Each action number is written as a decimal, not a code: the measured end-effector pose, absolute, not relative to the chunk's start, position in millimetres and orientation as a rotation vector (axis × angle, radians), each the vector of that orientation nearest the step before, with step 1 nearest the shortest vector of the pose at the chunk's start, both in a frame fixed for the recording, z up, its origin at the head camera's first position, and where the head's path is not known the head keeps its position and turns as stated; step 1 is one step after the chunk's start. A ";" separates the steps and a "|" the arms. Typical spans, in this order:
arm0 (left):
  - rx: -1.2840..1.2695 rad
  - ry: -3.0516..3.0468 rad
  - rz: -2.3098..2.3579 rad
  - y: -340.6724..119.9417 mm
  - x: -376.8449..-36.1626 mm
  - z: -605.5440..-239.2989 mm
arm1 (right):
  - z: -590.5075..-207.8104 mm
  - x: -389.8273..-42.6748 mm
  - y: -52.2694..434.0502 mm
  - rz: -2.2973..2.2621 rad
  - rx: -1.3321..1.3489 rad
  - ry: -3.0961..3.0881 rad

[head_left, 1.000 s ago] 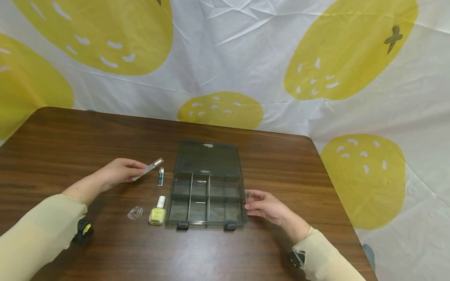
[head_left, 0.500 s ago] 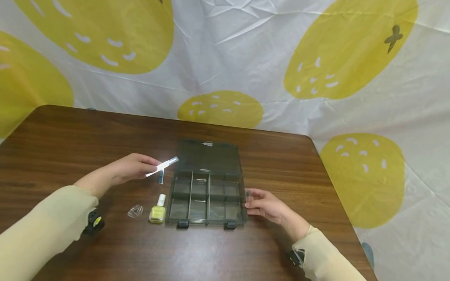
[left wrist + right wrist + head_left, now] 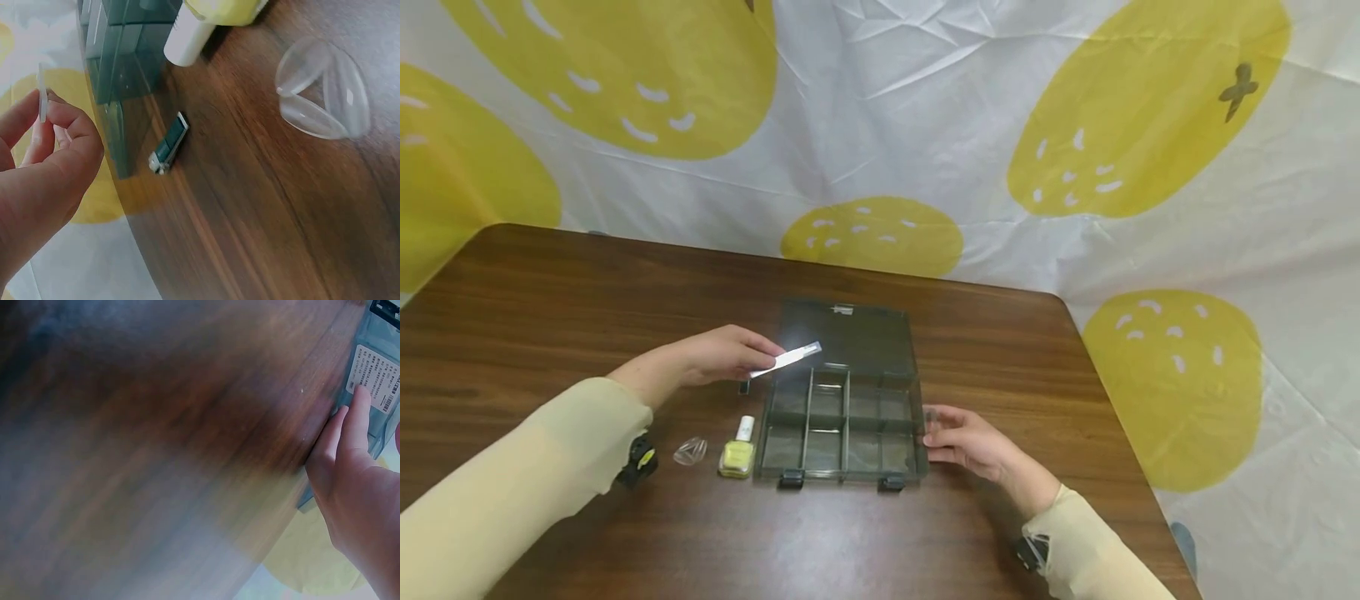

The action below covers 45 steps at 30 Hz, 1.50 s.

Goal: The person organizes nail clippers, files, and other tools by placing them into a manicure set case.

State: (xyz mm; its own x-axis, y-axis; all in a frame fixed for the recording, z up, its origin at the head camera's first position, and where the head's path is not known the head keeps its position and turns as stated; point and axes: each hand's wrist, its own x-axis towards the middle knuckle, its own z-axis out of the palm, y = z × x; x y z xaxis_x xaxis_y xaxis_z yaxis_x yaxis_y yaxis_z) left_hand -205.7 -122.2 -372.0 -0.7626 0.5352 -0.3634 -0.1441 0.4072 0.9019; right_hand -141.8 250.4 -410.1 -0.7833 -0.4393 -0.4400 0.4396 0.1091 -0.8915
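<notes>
Left hand pinches a nail file above the open, empty organizer box steadied by straight right-hand fingers; polish bottle, small tube and clear case wait unpacked at the table's front edge.

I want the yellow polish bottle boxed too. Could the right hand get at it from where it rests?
Probably not directly: the right hand rests against the organizer box, whose far side hides the nail polish bottle; it must go over or round.

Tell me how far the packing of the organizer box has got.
Early stage. Done: the organizer box lies open, its compartments seemingly empty. In hand: the left hand pinches the nail file above the box while the right hand steadies its side. Left: the nail polish bottle, small blue tube and clear plastic piece remain on the table.
</notes>
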 end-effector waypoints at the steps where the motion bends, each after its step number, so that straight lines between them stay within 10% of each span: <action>1: 0.335 2.037 1.383 -119.7 -206.0 -372.0 | -410.1 -141.3 250.6 -1.745 0.000 1.749; 45: 0.411 1.913 1.281 -11.6 -214.4 -363.1 | -417.1 -145.2 246.1 -1.738 -0.037 1.751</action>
State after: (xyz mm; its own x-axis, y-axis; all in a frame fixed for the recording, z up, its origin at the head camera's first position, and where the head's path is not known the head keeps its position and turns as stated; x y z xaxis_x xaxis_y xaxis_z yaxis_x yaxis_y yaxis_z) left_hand -214.4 -11.6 -363.1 -0.6420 0.6377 -0.4256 -0.1508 0.4392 0.8856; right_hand -145.2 246.1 -417.1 -0.7811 -0.4584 -0.4240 0.4205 0.1157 -0.8999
